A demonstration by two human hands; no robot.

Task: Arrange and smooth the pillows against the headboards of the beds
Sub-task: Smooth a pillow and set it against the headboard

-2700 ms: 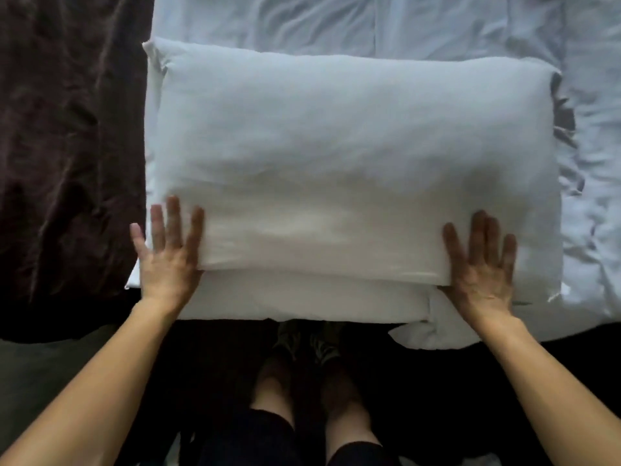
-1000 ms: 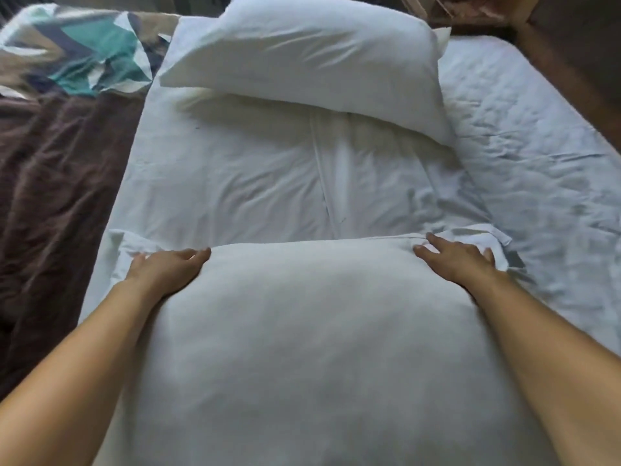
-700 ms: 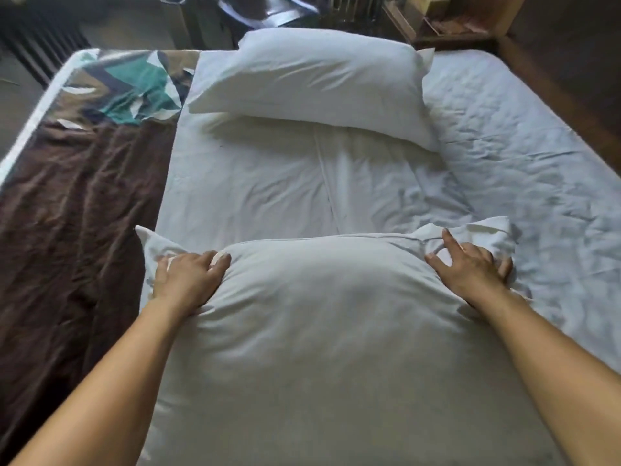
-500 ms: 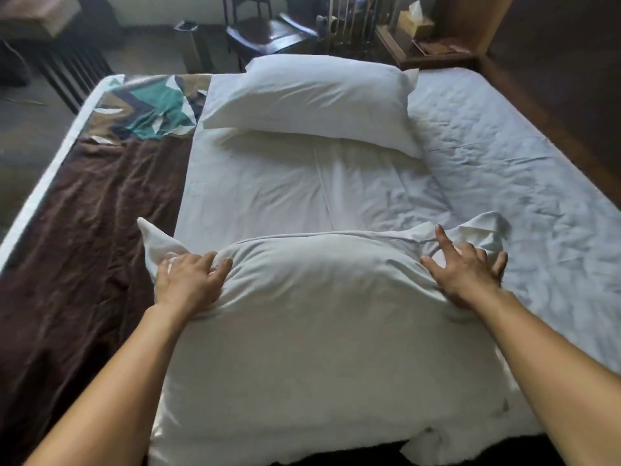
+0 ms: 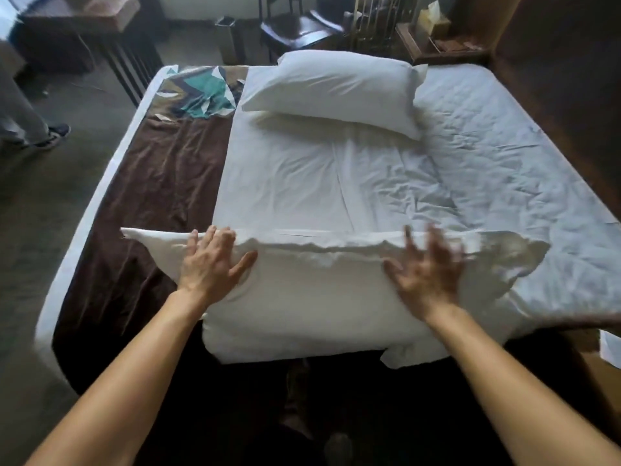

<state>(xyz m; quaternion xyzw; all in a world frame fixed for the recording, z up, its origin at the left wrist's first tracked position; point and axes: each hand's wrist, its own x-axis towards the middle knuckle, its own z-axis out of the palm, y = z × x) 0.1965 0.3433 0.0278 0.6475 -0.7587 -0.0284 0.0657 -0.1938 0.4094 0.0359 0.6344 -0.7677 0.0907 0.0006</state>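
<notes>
The near pillow (image 5: pixel 322 297) lies flat at the close edge of the bed (image 5: pixel 504 156), its near end just over the edge above the person's feet, one corner flap trailing onto the brown runner (image 5: pixel 151 203) on the left. The left hand (image 5: pixel 211 264) rests palm-down on the pillow's far left part, grip open, fingers together and thumb spread, pressing rather than holding anything; the fabric dimples around it. The right hand (image 5: pixel 426 274) is above the far right part, grip open with fingers splayed, but it is blurred, so whether it touches the cover cannot be told. Both hands sit wide apart near the far seam, which looks like the way to push air and wrinkles out and flatten the case evenly. The second pillow (image 5: pixel 339 92) lies at the far end of the bed, tilted slightly and well apart from the near one. The dark panel along the right (image 5: pixel 571 79) may be the headboard; if so, neither pillow stands against it yet, and the sheet between them is creased
</notes>
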